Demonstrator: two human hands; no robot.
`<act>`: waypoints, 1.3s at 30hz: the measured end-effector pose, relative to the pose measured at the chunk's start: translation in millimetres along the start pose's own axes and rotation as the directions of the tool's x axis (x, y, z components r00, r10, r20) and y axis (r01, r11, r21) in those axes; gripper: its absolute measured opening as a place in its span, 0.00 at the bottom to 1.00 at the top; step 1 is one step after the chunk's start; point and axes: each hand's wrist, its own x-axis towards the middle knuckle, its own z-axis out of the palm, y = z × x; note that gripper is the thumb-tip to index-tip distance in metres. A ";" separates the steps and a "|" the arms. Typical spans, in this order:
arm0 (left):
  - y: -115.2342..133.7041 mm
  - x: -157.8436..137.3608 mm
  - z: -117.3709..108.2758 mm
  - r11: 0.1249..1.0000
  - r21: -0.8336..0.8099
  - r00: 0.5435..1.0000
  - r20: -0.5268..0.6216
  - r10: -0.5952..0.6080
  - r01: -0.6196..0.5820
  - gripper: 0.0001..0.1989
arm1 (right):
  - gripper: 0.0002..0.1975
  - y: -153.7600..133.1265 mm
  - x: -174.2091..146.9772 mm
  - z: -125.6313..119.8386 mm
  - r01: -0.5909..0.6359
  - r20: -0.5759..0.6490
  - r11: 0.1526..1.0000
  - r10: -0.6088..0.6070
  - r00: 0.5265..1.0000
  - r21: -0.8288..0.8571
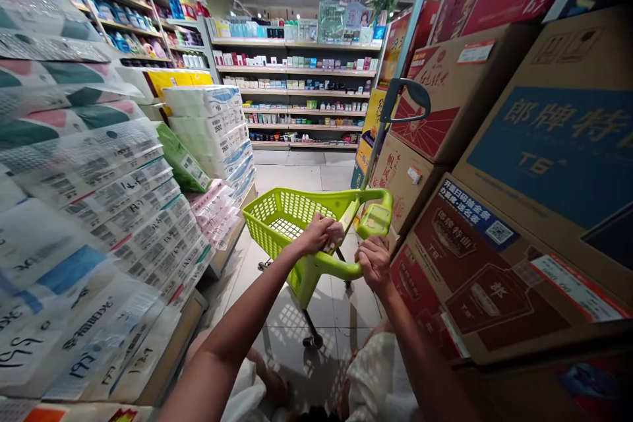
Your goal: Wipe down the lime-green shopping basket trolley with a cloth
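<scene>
A lime-green shopping cart (309, 283) with a lattice basket stands turned sideways in front of me on the tiled floor. My left hand (320, 233) is closed on the basket's near upper edge, close to the handle end; its fingertips are partly hidden. Around the corner of the green handle bar, my right hand (374, 260) has its fingers wrapped. Just above that hand sits the handle's green centre panel (374, 219). Only the white grid of the bottom shows inside the basket.
Wrapped paper packs (99, 165) are stacked high on the left. Printed cartons (494, 237) tower close on the right, with a dark grey looped handle (413, 100) on a pole before them. Cosmetics shelves (297, 70) cross the aisle's far end.
</scene>
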 end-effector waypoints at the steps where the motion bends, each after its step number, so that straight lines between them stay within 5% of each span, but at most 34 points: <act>1: 0.8 -13.5 0.9 0.998 0.050 0.998 -0.050 0.038 -0.036 0.09 | 0.21 3.4 -0.1 -1.5 -0.007 -0.006 1.000 0.007 1.000 0.013; 6: -15.7 -79.5 7.4 0.975 0.186 0.950 -0.263 0.169 -0.122 0.15 | 0.21 12.0 -3.0 -8.2 -0.040 0.034 0.998 0.038 0.999 0.056; 9: -36.7 -89.1 6.1 0.978 0.210 0.911 -0.406 0.073 0.015 0.16 | 0.21 8.1 -3.4 -10.3 -0.053 0.049 0.997 0.050 0.998 0.063; 12: -44.7 -91.5 8.8 0.976 0.170 0.818 -0.574 -0.013 0.136 0.16 | 0.21 3.1 -3.2 -11.7 -0.047 0.051 0.996 0.044 0.998 0.074; 16: -33.7 -113.3 29.0 0.956 0.282 0.837 -0.502 0.215 -0.077 0.17 | 0.21 5.6 -6.0 -13.2 -0.042 0.078 0.993 0.033 0.996 0.111; 18: -34.0 -125.1 37.7 0.934 0.336 0.811 -0.507 0.291 -0.125 0.15 | 0.21 9.6 -8.2 -13.7 -0.044 0.074 0.990 0.035 0.997 0.133; 22: -50.4 -132.8 51.5 0.986 0.133 0.640 -0.767 0.042 0.095 0.16 | 0.20 13.4 -10.1 -14.7 -0.040 0.035 0.986 0.035 0.999 0.159; 24: -53.1 -132.9 67.5 0.981 0.016 0.585 -0.805 -0.101 0.193 0.17 | 0.19 12.0 -9.4 -15.2 -0.049 0.037 0.986 0.044 0.998 0.157; 29: -44.5 -134.0 108.0 0.978 -0.068 0.623 -0.761 -0.180 0.199 0.21 | 0.20 7.1 -6.6 -17.4 -0.049 0.068 0.985 0.038 0.997 0.165; 34: -60.4 -133.2 94.7 0.922 -0.201 0.481 -0.805 -0.348 0.332 0.13 | 0.19 6.5 -6.8 -19.9 -0.072 0.097 0.988 0.060 0.993 0.134; 39: -60.3 -140.8 99.7 0.966 -0.010 0.580 -0.798 -0.162 0.257 0.14 | 0.19 5.9 -9.2 -18.2 -0.118 0.077 0.985 0.109 0.991 0.129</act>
